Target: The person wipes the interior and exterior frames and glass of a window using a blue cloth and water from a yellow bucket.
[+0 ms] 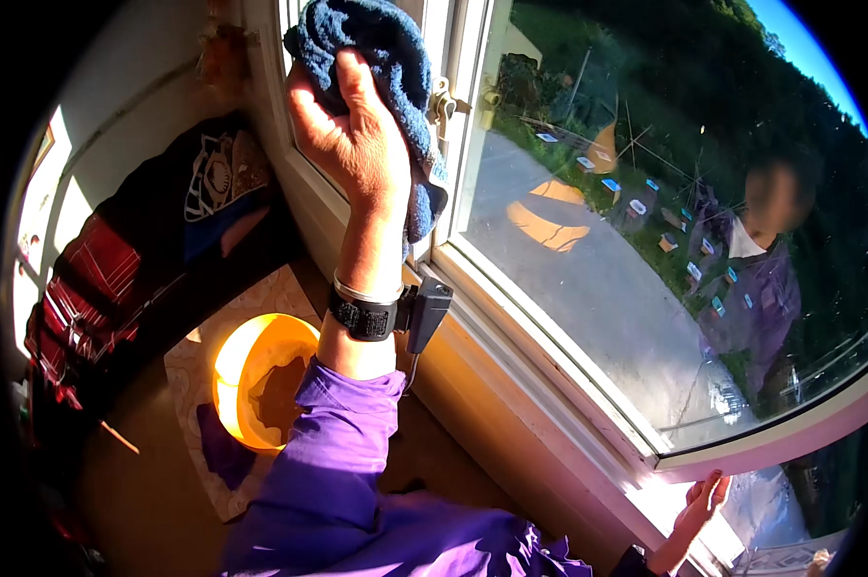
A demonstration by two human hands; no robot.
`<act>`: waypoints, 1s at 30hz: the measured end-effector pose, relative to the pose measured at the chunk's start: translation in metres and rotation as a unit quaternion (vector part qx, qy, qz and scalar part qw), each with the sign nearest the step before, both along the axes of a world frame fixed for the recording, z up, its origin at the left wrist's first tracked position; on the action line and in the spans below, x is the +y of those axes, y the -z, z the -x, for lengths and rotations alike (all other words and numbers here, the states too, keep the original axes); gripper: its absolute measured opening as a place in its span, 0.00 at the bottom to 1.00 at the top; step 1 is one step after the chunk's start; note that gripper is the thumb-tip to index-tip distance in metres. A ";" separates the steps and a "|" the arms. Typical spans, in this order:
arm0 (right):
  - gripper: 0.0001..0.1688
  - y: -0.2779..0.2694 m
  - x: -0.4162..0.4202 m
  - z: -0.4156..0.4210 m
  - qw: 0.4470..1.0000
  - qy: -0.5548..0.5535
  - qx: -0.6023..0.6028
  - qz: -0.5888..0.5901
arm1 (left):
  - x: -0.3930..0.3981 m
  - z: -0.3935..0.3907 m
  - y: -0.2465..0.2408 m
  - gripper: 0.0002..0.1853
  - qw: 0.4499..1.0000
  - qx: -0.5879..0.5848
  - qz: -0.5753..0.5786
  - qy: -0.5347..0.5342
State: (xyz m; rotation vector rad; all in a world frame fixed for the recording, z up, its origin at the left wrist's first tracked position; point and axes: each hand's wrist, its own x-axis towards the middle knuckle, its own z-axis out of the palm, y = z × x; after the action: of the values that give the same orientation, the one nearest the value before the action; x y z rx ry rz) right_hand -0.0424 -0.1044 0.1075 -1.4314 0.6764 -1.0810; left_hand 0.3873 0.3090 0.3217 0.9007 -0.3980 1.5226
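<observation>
My left hand (pixel 365 144) is raised at the top of the view, its fingers closed on a bunched blue terry cloth (pixel 405 65). The cloth lies against the white window frame (pixel 470 86), and its loose end hangs down beside my wrist. A black strap with a small black device (pixel 430 314) circles that wrist. Low on the right, my right hand (pixel 702 501) has its fingertips at the lower edge of a window sash (pixel 780 443); whether it grips the edge is unclear. The sash's glass pane (pixel 592 310) carries a person's reflection.
A metal window handle (pixel 442 104) juts out beside the cloth. Below my left arm, a yellow bucket (pixel 226 382) stands on a patterned mat (pixel 188 382). Dark and red plaid fabric (pixel 102 270) is heaped at left. Beyond the glass are a paved strip and several small boxes on grass.
</observation>
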 end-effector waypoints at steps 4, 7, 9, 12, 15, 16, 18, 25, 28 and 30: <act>0.10 0.001 0.002 -0.001 1.000 0.008 -0.012 0.009 | -0.007 -0.008 0.111 0.16 0.965 0.245 0.072 0.066; 0.08 -0.007 0.010 -0.010 1.000 0.002 -0.004 0.009 | -0.022 -0.026 0.214 0.17 0.925 0.380 -0.004 0.019; 0.07 -0.010 0.012 -0.009 1.000 -0.013 0.004 0.006 | -0.044 -0.025 0.266 0.18 0.883 0.445 -0.140 -0.044; 0.08 -0.034 0.035 -0.014 0.997 0.059 0.046 -0.027 | -0.080 -0.004 0.289 0.17 0.860 0.404 -0.303 -0.067; 0.17 -0.029 0.050 -0.002 0.980 0.187 0.062 -0.034 | -0.078 0.021 0.288 0.16 0.822 0.463 -0.332 0.006; 0.17 -0.038 0.073 -0.002 0.982 0.185 0.027 0.025 | -0.078 0.033 0.290 0.16 0.832 0.427 -0.352 0.031; 0.13 -0.036 0.098 0.010 0.979 0.180 -0.053 0.082 | -0.092 0.067 0.298 0.16 0.851 0.343 -0.392 0.067; 0.09 -0.045 0.204 -0.061 0.993 -0.112 0.002 0.042 | -0.152 0.197 0.294 0.18 0.758 0.176 -0.418 0.468; 0.09 -0.034 0.232 -0.090 0.947 -0.247 0.093 0.185 | -0.146 0.252 0.320 0.19 0.567 0.276 -0.411 0.658; 0.10 -0.024 0.231 -0.095 0.886 -0.323 0.128 0.306 | -0.114 0.267 0.331 0.21 0.548 0.299 -0.409 0.666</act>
State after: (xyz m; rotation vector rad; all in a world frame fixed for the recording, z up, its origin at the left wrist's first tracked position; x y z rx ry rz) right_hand 0.0528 0.1269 0.1313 -2.1661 -0.0228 -0.5829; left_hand 0.1208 0.1953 -0.0096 1.2384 -0.9940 -0.5321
